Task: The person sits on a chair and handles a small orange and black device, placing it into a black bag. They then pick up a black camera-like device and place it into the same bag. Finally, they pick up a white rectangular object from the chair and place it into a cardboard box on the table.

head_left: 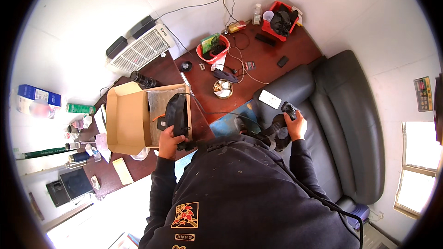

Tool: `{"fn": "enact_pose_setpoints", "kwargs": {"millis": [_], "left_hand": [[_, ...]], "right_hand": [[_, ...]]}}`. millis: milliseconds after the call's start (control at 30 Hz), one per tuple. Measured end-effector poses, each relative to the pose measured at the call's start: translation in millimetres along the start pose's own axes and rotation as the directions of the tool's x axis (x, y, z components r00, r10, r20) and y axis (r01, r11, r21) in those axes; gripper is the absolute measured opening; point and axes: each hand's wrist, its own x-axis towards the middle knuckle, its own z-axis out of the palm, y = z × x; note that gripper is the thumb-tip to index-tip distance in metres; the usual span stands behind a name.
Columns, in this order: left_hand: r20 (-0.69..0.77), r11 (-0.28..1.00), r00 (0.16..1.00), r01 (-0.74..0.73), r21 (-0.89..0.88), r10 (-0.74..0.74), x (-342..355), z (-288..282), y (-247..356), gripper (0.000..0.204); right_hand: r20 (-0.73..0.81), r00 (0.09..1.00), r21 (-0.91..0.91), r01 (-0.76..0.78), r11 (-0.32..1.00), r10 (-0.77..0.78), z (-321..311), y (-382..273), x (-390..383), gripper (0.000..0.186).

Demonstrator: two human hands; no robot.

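My left hand (169,142) is closed on the lower end of a black, curved, pouch-like thing (176,111), whose exact kind I cannot tell. It lies in an open cardboard box (128,127) on the table to the left, over clear plastic wrapping (158,99). A dark cable runs from near it toward my lap. Over the black sofa, my right hand (297,124) is closed around a small black device (289,109); its kind is not clear. A white phone-like slab (270,99) rests on the sofa arm just beyond that hand.
The dark red table (249,50) bears a metal bowl (223,89), a red basket (224,45), a red bin (265,28) and loose cables. A white heater-like unit (143,48) stands behind the box. The black sofa (332,138) fills the right side.
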Motion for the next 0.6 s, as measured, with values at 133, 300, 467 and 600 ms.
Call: {"fn": "enact_pose_setpoints", "kwargs": {"millis": [133,300,467,600], "left_hand": [[0.007,0.993,0.996,0.091,-0.075,-0.091,3.1,-6.8,-7.7,0.036],[0.02,0.99,0.999,0.03,-0.14,-0.028,2.5,-9.0,-3.8,0.03],[-0.02,0.922,0.991,0.118,-0.37,-0.135,6.3,-18.1,-1.3,0.017],[-0.075,0.945,0.985,0.127,-0.3,-0.156,8.7,-21.8,-4.7,0.015]], "right_hand": [[0.004,1.0,-0.027,-0.005,1.0,0.005,4.4,5.2,0.5,0.064],[0.024,0.999,-0.024,-0.03,0.999,0.031,5.9,6.1,1.8,0.066],[0.018,0.999,-0.022,-0.027,0.999,0.028,6.6,4.9,0.8,0.063],[0.033,0.999,-0.033,-0.036,0.999,0.037,1.3,-4.4,-1.1,0.066]]}}
